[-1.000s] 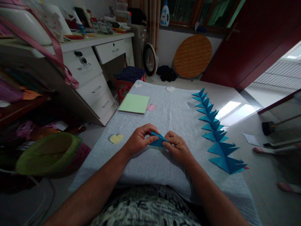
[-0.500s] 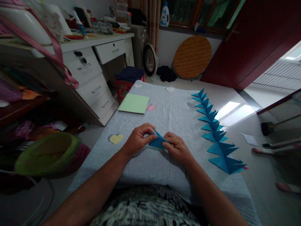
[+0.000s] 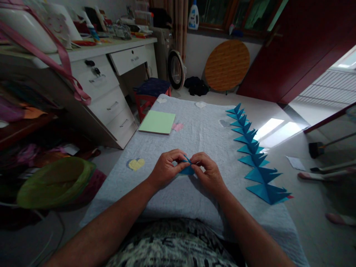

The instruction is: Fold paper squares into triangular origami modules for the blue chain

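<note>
fingers [image 3: 178, 152] of left hand [image 3: 166, 165] and right hand [image 3: 209, 172] pinching blue paper [image 3: 187, 171]; green paper [image 3: 157, 122] beyond.

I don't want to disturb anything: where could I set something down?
Bare cloth lies between the green paper stack and blue origami row, and between that row and the right hand. It's crowded where the left hand joins in pinching blue paper.
</note>
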`<state>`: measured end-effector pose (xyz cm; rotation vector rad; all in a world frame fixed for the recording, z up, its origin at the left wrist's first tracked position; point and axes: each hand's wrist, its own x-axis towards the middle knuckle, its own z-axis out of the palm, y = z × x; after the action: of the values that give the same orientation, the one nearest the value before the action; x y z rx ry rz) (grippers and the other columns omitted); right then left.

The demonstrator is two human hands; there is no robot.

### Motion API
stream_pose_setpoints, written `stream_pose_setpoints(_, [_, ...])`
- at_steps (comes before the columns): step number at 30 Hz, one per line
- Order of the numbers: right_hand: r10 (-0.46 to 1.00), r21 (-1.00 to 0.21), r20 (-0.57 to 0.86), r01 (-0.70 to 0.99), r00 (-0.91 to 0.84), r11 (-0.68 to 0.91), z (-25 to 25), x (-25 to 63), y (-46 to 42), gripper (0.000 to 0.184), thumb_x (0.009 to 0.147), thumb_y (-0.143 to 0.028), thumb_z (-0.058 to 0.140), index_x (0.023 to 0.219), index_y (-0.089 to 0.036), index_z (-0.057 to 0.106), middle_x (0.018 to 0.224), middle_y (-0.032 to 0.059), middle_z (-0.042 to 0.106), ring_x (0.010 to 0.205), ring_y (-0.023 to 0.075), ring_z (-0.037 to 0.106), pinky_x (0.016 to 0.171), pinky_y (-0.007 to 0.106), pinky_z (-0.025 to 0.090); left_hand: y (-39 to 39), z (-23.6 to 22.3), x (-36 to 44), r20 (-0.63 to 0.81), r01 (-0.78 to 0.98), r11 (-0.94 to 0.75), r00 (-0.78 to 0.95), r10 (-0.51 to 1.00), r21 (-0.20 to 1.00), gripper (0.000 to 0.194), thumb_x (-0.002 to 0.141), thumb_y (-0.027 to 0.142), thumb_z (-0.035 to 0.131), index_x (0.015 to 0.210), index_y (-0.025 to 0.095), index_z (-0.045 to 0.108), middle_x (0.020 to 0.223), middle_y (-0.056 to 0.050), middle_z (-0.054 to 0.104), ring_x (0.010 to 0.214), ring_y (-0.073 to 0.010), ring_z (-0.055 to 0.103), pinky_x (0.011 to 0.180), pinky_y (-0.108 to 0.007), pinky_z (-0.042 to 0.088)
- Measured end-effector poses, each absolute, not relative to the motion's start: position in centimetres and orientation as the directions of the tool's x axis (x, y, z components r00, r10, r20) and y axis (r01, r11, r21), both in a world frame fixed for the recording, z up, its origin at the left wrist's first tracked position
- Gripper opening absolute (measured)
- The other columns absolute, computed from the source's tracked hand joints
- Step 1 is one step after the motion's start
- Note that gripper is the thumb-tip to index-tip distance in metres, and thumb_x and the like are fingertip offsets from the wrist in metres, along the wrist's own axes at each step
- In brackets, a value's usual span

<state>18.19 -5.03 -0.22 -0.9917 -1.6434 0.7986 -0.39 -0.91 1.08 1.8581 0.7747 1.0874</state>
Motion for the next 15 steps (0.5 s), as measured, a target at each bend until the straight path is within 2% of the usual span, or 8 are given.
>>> stream_pose_setpoints(3, [0.923, -0.911, 0.361, 0.163, -0.132, 0.38, 0.0, 18.17, -5.12, 0.005, 0.091, -0.021, 0.06, 0.088, -0.022, 0.064, 0.088, 0.0022, 0.061, 0.082, 0.0158, 0.058, 0.072, 0.029, 0.046, -1.05, 0.99, -0.34, 0.403, 0.09, -0.486, 0.439, 0.803, 0.869, 0.014, 0.086, 0.024, 0.073, 0.075, 0.017, 0.069, 0.08, -0.003, 0.069, 0.077, -0.0151, 0.064, 0.075, -0.027, 0.049])
stream_pose_setpoints(6, [0.968, -0.97, 0.221, 0.077, -0.118, 0.23, -0.03, 18.2, -4.98, 0.014, 0.092, -0.031, 0.06, 0.083, -0.021, 0.063, 0.077, -0.0002, 0.058, 0.071, 0.0139, 0.053, 0.066, 0.028, 0.042, -1.24, 1.0, -0.25, 0.433, 0.082, -0.518, 0.449, 0.782, 0.852, 0.012, 0.085, 0.025, 0.074, 0.077, 0.017, 0.07, 0.08, -0.003, 0.069, 0.076, -0.0145, 0.065, 0.073, -0.026, 0.049])
stream_pose_setpoints(11, [0.984, -0.996, 0.087, -0.034, -0.156, 0.083, -0.26, 18.44, -4.47, 0.027, 0.085, -0.045, 0.07, 0.078, -0.02, 0.063, 0.07, -0.0015, 0.055, 0.065, 0.0126, 0.047, 0.062, 0.026, 0.038, -1.34, 0.99, -0.1, 0.515, 0.064, -0.599, 0.444, 0.733, 0.798, 0.01, 0.086, 0.025, 0.074, 0.08, 0.017, 0.072, 0.081, -0.004, 0.07, 0.075, -0.0138, 0.066, 0.071, -0.024, 0.051])
stream_pose_setpoints(15, [0.973, -0.987, -0.019, -0.152, -0.23, -0.056, -0.42, 18.66, -4.34, 0.033, 0.08, -0.05, 0.075, 0.076, -0.019, 0.063, 0.07, -0.0019, 0.053, 0.064, 0.0118, 0.044, 0.061, 0.026, 0.036, -1.37, 0.85, 0.0, 0.558, 0.05, -0.641, 0.443, 0.701, 0.766, 0.009, 0.086, 0.025, 0.073, 0.081, 0.017, 0.073, 0.081, -0.004, 0.072, 0.074, -0.0132, 0.067, 0.069, -0.023, 0.052])
